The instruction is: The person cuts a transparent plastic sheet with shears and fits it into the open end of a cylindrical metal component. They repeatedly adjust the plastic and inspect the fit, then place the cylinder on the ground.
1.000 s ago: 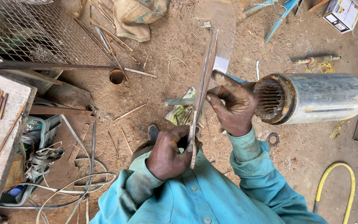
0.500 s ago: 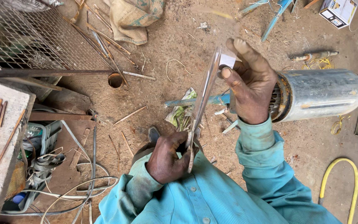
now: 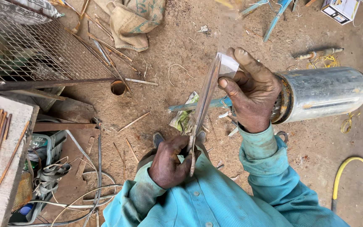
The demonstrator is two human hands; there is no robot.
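Note:
My left hand (image 3: 171, 162) grips the lower end of a long thin metal strip (image 3: 204, 101) that stands tilted up and away from me. My right hand (image 3: 253, 90) is near the strip's upper end and pinches a small whitish piece of paper or film (image 3: 228, 66) against it between thumb and fingers. Both sleeves are teal. Just behind my right hand a shiny metal cylinder (image 3: 322, 94) lies on its side on the dirt floor, its rusty toothed open end hidden partly by the hand.
A wire mesh panel (image 3: 26, 46) on a rusty frame stands upper left, with a burlap sack (image 3: 133, 21) beyond it. A wooden bench (image 3: 1, 197) with thin rods is at left, above tangled cables and wires. A yellow hose (image 3: 353, 178) curves lower right. Sticks and scraps litter the ground.
My right hand has slid up along the strip from its middle to near its top, carrying the whitish piece. My left hand stays on the lower end.

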